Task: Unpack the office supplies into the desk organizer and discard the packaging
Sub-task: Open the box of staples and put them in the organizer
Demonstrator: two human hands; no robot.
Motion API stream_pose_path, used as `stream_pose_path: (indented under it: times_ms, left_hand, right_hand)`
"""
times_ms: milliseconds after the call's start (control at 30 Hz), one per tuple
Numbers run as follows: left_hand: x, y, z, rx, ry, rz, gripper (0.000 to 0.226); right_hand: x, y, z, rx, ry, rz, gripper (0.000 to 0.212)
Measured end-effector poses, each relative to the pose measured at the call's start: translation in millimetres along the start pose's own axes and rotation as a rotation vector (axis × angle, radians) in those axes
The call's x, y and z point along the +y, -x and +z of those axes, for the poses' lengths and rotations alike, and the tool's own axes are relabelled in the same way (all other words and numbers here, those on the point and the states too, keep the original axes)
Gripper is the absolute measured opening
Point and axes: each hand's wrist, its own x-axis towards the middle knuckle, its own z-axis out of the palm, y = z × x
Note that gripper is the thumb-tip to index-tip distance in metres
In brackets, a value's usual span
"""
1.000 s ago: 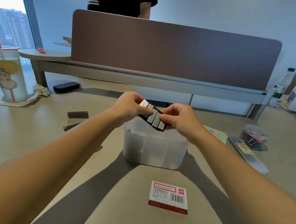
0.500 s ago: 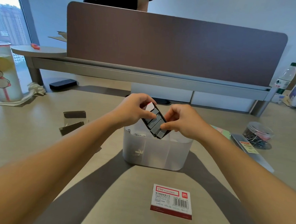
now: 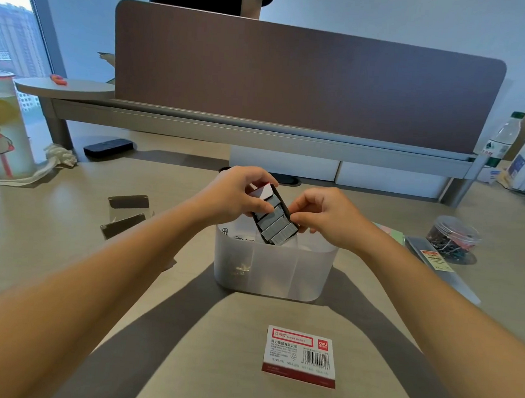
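My left hand [image 3: 235,195] and my right hand [image 3: 323,216] both grip a dark tray of staple strips [image 3: 274,219]. The tray is tilted steeply, its lower end dipping into the top of the translucent desk organizer [image 3: 273,270]. Silver staple blocks sit in rows in the tray. Small metal items show faintly through the organizer's left wall. A red-and-white staple box sleeve [image 3: 300,355] lies flat on the desk in front of the organizer.
Opened cardboard packaging [image 3: 126,213] lies left of the organizer. To the right are a round tub of binder clips [image 3: 452,238], a long flat pack [image 3: 438,265] and sticky notes [image 3: 389,232]. A drink cup [image 3: 1,127] stands far left. A person stands behind the divider [image 3: 293,77].
Both hands have tipped the staple tray from nearly level to steeply tilted and lowered its end into the organizer.
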Motion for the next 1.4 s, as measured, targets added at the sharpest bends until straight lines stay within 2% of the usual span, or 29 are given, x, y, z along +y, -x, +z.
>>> stream_pose_path:
  times_ms: [233, 467, 1033, 1200, 1400]
  left_hand:
    - [-5.2, -1.5, -1.0, 0.014, -0.023, 0.015, 0.046]
    - [-4.8, -6.0, 2.9, 0.007, -0.044, 0.036, 0.044]
    - [-7.6, -7.0, 6.7, -0.031, -0.069, 0.020, 0.056]
    - [-8.0, -8.1, 5.4, -0.029, -0.068, 0.024, 0.053]
    - [-8.5, -6.2, 2.1, 0.013, 0.013, 0.069, 0.037]
  right_hand:
    - [-1.8, -1.6, 3.9, 0.058, -0.001, -0.007, 0.008]
    - [-4.4, -0.1, 3.1, 0.000, -0.004, 0.040, 0.023]
    - [-3.1, 2.0, 5.5, 0.066, -0.012, 0.049, 0.025]
    - [-2.1, 1.2, 5.7, 0.074, -0.019, 0.037, 0.023]
    - [-0.6, -0.6, 6.7, 0.108, -0.022, 0.019, 0.024]
